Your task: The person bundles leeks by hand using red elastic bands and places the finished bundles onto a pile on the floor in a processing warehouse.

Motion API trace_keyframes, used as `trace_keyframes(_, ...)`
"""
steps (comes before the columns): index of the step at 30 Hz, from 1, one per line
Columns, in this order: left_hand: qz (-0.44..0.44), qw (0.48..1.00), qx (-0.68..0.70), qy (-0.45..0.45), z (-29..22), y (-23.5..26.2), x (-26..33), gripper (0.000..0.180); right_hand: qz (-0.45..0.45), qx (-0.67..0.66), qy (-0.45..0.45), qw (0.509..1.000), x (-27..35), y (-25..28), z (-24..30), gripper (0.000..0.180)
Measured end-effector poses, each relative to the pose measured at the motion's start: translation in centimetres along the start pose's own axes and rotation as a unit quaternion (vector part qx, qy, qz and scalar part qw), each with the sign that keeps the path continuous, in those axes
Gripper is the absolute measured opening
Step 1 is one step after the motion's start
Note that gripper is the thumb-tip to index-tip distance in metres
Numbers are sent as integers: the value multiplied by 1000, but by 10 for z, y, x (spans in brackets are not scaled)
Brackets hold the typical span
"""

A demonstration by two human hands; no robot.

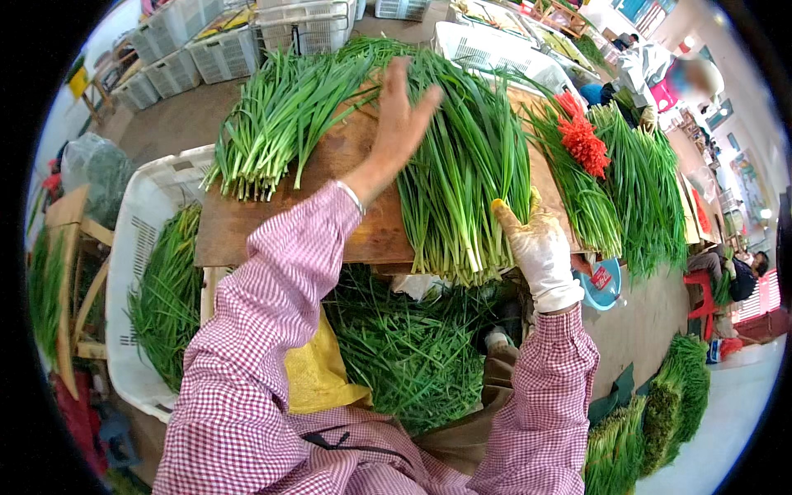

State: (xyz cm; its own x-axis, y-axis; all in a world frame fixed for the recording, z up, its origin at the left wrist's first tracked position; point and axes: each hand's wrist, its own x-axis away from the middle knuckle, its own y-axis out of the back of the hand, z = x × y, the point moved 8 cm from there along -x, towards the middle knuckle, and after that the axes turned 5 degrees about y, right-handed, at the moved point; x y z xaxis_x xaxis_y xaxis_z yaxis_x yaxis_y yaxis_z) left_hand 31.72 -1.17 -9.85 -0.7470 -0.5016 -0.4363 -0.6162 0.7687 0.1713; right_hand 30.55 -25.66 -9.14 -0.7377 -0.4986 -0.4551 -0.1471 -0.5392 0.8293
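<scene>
Left hand: the bare left hand (398, 124) is raised over the far side of the brown wooden bench (346, 223), fingers spread wide and nothing held; its fingertips are laid against the top of the middle bundle of long green chives (462, 173).
Right hand: the right hand (536, 247), covered by a soiled white glove, is set at the near right edge of the same bundle, close to the pale cut ends; whether stalks are gripped cannot be told.
Chives: the middle bundle is laid lengthwise on the bench, white ends pointed toward the person and hung slightly over the near edge.
Left of it: a second fanned bundle of green chives (276, 124) is laid on the bench, apart from the left hand.
Right of it: further green bunches (635, 190) are laid with a cluster of red ties (582, 136) on top.
Below the bench: loose green trimmings (404, 346) are heaped, and a white slotted plastic crate (136, 239) filled with greens is seen at the left.
Sleeves: both arms are covered in pink-and-white checked cloth (264, 330).
</scene>
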Motion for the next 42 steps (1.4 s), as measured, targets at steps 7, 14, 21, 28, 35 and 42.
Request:
trace_keyframes(7,282,871,-224,-335,-47,-106,75,42,-15,-1,66,998,14,0,-5,52)
trace_keyframes(14,344,845,-242,-329,-28,-121,81,36,75,-356,-117,924,19,5,-84,68)
trace_keyframes(21,327,875,-180,-310,-36,-128,76,40,151,-375,-175,898,-10,-58,-81,59)
trace_keyframes(28,187,968,67,-152,-31,-45,46,51,182,-530,-232,795,-6,-92,-60,44)
trace_keyframes(35,73,970,149,177,38,11,115,97,199,-513,-263,792,0,-83,-58,52)
trace_keyframes(42,122,950,231,171,18,-21,103,90,142,-541,-202,804,15,-83,0,49)
